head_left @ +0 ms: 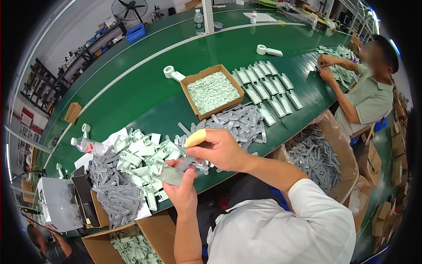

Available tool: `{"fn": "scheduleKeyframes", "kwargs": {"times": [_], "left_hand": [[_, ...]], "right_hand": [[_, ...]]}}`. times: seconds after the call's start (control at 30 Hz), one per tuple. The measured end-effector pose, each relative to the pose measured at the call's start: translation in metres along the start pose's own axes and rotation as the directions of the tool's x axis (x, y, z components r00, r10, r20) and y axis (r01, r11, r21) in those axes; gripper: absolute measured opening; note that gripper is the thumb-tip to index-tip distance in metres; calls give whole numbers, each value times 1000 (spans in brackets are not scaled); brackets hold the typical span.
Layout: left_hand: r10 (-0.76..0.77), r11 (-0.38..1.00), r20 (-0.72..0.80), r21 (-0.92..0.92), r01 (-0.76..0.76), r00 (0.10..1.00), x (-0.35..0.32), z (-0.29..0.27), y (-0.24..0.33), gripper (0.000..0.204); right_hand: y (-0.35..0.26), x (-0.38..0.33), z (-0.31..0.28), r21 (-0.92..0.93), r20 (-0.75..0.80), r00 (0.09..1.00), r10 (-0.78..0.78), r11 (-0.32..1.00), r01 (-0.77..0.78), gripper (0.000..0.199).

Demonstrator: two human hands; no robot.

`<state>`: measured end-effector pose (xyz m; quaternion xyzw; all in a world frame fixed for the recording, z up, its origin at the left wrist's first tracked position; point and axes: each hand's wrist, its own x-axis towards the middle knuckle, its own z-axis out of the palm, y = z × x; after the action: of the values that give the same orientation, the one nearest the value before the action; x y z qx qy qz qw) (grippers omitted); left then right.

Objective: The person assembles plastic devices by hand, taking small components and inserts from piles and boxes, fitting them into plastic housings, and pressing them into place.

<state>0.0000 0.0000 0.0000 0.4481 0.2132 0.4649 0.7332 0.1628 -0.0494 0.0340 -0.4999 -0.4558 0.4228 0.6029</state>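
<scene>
My left hand (182,191) is closed around a pale green plastic shell (170,174), held over the near edge of the green bench. My right hand (220,148), with a yellow cover on one finger, pinches a grey plastic strip (187,163) at the shell's end. Whether the strip sits inside the shell I cannot tell. Beyond my hands lie a heap of loose pale green shells (143,152) and a heap of grey plastic parts (241,125). Another grey heap (107,187) spreads to the left.
A cardboard box (200,115) of small pale pieces stands ahead, beside rows of pale green shells (268,88). A bottle (90,146) lies at left. Cartons of green parts (136,246) and grey parts (314,158) flank me. A co-worker (367,88) handles parts at right.
</scene>
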Motion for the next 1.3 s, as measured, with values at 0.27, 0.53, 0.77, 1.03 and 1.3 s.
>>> {"fn": "scheduleKeyframes", "kwargs": {"times": [0.27,0.53,0.77,1.03,1.3], "left_hand": [[64,997,-102,-26,-67,993,6,-12,19,36],[88,990,-222,124,-62,971,7,-15,12,31],[45,976,21,-212,-39,999,7,-37,18,25],[64,997,-346,53,-48,936,3,-6,27,38],[132,991,-277,48,-124,952,-4,-9,30,37]], "right_hand": [[-4,1,13,-383,78,935,-345,856,348,24],[4,12,21,-340,160,987,-15,938,69,23],[3,17,21,-507,333,907,-259,762,403,27],[-2,12,54,-342,109,923,-369,858,383,22],[8,12,61,-483,102,784,-612,659,577,24]]}}
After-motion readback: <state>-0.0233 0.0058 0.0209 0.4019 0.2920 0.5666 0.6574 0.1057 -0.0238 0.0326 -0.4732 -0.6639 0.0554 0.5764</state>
